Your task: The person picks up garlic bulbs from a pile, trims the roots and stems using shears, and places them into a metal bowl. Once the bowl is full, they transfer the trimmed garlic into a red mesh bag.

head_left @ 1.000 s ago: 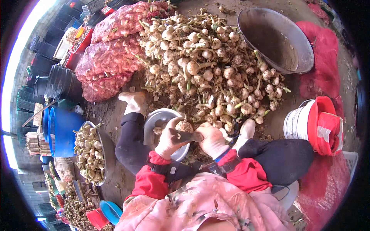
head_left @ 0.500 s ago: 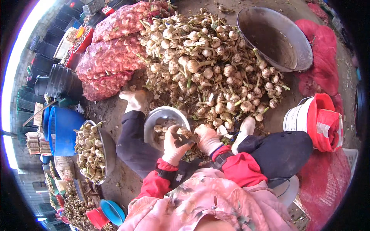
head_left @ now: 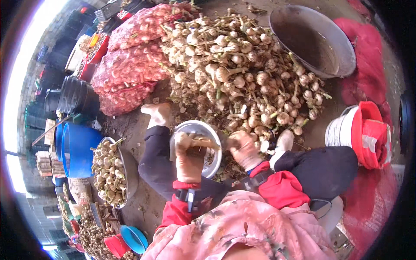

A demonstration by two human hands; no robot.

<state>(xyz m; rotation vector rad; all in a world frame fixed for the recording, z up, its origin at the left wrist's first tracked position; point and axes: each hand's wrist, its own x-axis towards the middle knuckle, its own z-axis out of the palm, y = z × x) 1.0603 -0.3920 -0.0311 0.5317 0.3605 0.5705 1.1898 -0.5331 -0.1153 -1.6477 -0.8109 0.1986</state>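
I sit on the ground facing a big heap of garlic bulbs (head_left: 242, 73) with dry stalks. My left hand (head_left: 189, 157), in a pale glove, is over a small metal bowl (head_left: 196, 128) between my knees and is closed on a garlic bulb with its stalk (head_left: 202, 140). My right hand (head_left: 243, 149), also gloved, is curled at the near edge of the heap, to the right of the bowl. It seems to grip a small dark tool (head_left: 227, 142), which is hard to make out.
Red mesh sacks of garlic (head_left: 130, 65) lie at the back left. A large metal basin (head_left: 314, 41) stands at the back right. A bowl of trimmed bulbs (head_left: 110, 171) and a blue tub (head_left: 78, 149) are at my left. A white bucket with red cloth (head_left: 359, 132) is at my right.
My hands were together over the bowl, working on one bulb. They have now parted: the left stays over the bowl, the right has moved right to the heap's edge.
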